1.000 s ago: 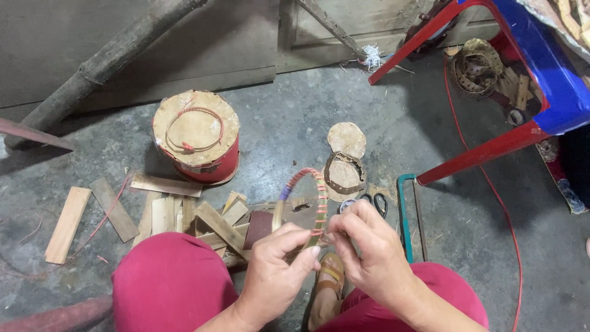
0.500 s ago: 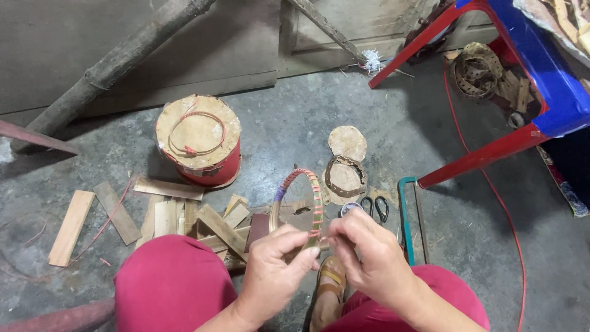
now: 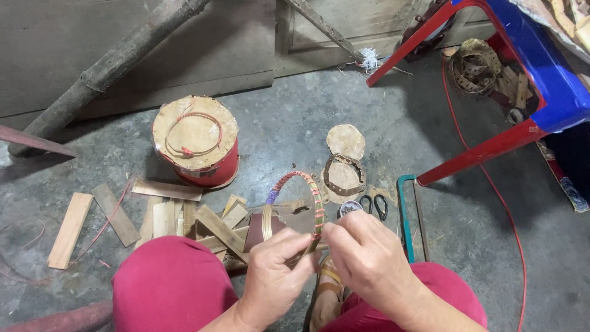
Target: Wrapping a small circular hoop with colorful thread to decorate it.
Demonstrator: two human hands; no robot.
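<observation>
Both my hands hold a bamboo hoop [image 3: 301, 203] upright between my knees. Part of its rim is wrapped in coloured strips, purple, red and green. My left hand [image 3: 273, 270] pinches the lower left of the hoop from below. My right hand [image 3: 362, 258] closes on the lower right rim, with fingertips meeting the left hand's. The bottom of the hoop is hidden behind my fingers. A sandalled foot [image 3: 326, 295] shows below the hands.
A red can topped with a round board and a loop of red cord [image 3: 195, 140] stands at left. Wood slats [image 3: 160, 215] lie scattered before my knees. Round discs and a ring [image 3: 344, 166], scissors [image 3: 373, 206], a saw frame [image 3: 407, 215] and a blue-and-red stool [image 3: 522, 74] are at right.
The hoop has turned slightly in my hands and both hands have shifted a little along its lower rim. The view has drifted slightly.
</observation>
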